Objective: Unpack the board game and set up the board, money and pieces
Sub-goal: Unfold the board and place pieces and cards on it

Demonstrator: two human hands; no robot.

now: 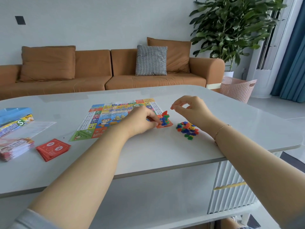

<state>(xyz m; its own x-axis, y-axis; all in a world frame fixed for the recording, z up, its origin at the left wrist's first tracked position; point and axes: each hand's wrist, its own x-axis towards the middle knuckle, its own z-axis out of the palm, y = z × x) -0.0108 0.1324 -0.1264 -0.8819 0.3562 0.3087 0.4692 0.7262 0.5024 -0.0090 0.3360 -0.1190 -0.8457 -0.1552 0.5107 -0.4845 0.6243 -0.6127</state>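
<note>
The colourful paper game board (105, 119) lies flat on the grey table (148, 154). On its near right orange corner stand small plastic player pieces (165, 120), blue, green and red. My left hand (140, 121) rests on the board with its fingertips pinching at the base of the blue piece. My right hand (189, 111) hovers above the table just right of the pieces, thumb and forefinger nearly touching, nothing visible between them. A heap of small coloured plastic tokens (188, 129) lies below my right wrist.
A red card deck (53, 148) and a stack of paper money (14, 150) lie at the near left. The game's box (14, 119) and a clear plastic bag (36, 128) are at the far left. A brown sofa (105, 71) and a pink basket (237, 90) stand behind the table.
</note>
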